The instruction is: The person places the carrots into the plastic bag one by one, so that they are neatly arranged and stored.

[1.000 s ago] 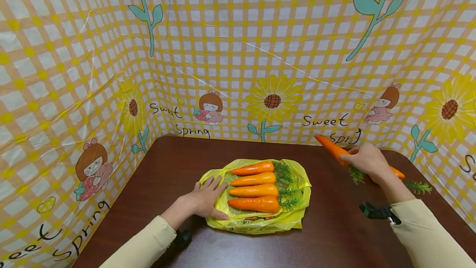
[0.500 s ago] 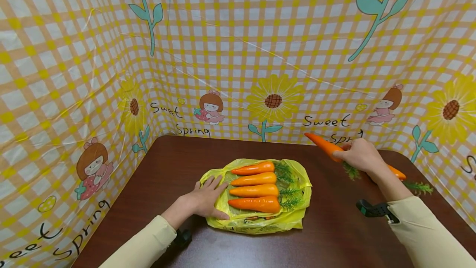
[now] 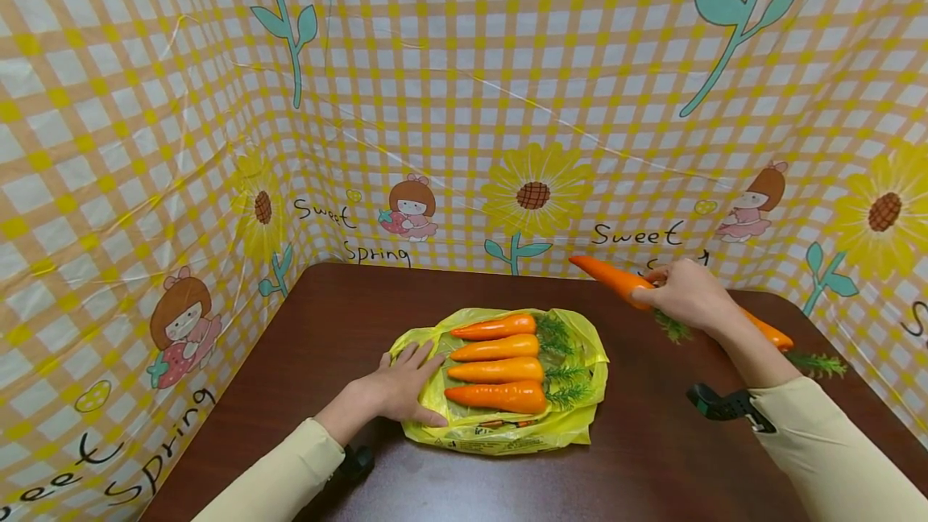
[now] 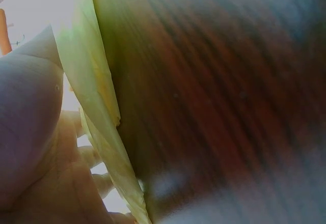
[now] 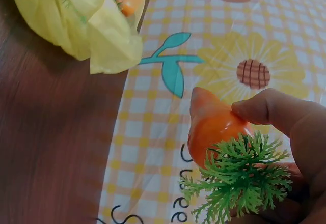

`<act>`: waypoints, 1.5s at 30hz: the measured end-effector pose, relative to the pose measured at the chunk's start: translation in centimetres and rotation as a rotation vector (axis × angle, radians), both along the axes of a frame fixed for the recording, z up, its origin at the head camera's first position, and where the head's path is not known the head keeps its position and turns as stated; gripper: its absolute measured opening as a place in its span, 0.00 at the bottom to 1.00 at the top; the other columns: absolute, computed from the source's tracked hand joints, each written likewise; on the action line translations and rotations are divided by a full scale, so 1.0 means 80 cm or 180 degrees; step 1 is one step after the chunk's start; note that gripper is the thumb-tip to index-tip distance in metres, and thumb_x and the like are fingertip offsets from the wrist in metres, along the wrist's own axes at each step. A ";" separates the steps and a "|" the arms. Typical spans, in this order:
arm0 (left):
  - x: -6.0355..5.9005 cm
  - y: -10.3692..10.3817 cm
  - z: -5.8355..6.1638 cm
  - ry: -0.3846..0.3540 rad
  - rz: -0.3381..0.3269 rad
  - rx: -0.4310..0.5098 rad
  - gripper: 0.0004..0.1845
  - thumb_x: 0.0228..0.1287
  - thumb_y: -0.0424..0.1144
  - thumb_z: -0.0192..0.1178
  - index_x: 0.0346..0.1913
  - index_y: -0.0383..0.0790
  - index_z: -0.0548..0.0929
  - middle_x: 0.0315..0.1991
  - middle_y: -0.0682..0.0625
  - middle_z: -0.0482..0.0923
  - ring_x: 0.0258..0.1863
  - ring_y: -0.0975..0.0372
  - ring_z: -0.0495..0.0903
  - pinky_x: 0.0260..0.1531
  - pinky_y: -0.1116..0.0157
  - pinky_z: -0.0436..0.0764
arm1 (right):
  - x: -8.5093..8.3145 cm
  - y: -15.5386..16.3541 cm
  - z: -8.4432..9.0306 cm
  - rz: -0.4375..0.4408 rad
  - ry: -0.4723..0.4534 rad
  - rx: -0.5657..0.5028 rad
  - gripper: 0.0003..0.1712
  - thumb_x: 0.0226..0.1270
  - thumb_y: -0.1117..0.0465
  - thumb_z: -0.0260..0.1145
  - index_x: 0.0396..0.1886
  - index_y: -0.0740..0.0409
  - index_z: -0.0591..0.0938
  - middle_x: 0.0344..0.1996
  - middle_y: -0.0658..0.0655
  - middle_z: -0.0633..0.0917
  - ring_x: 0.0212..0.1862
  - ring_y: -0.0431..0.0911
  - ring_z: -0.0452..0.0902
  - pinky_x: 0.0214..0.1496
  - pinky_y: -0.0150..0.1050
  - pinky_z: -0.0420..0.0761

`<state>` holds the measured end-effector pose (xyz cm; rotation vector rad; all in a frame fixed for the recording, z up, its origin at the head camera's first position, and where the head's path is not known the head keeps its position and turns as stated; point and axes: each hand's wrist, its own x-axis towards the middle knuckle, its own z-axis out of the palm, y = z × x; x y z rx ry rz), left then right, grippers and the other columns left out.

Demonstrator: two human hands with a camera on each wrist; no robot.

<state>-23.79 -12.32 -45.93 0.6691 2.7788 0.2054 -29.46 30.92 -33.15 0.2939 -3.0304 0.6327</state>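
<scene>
A yellow plastic bag lies flat on the dark brown table, with several orange carrots in a row on it, tips to the left. My left hand rests flat on the bag's left edge, fingers straight. My right hand grips another carrot by its leafy end, above the table at the back right, tip pointing left. In the right wrist view my fingers curl round that carrot over its green top.
One more carrot with a green top lies on the table behind my right forearm. Chequered yellow sheeting with sunflowers walls the table at the back and both sides. Bare tabletop lies in front of the bag.
My right hand has carried its carrot up and to the left, toward the bag. The left hand and the bagged carrots have stayed where they were.
</scene>
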 end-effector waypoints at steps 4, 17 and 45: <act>-0.001 0.001 0.002 0.0010 0.0012 -0.0015 0.56 0.57 0.72 0.63 0.82 0.49 0.52 0.83 0.44 0.40 0.81 0.45 0.43 0.72 0.35 0.53 | 0.005 -0.012 0.007 0.0033 -0.0045 -0.0051 0.34 0.63 0.50 0.65 0.58 0.74 0.81 0.06 0.47 0.65 0.12 0.40 0.53 0.17 0.34 0.60; -0.001 0.002 0.009 0.0004 0.0015 -0.0024 0.56 0.58 0.72 0.63 0.82 0.49 0.52 0.83 0.44 0.40 0.81 0.45 0.43 0.72 0.35 0.52 | 0.008 -0.040 0.015 0.0413 -0.0277 -0.0233 0.32 0.66 0.51 0.68 0.61 0.72 0.80 0.05 0.45 0.64 0.11 0.39 0.51 0.16 0.34 0.60; 0.004 0.003 0.004 -0.0078 0.0006 -0.0022 0.56 0.58 0.72 0.62 0.82 0.50 0.52 0.83 0.44 0.39 0.81 0.45 0.42 0.72 0.35 0.51 | -0.023 -0.108 -0.020 0.1218 -0.0397 -0.0110 0.26 0.65 0.56 0.69 0.60 0.64 0.83 0.07 0.49 0.69 0.13 0.39 0.46 0.19 0.32 0.54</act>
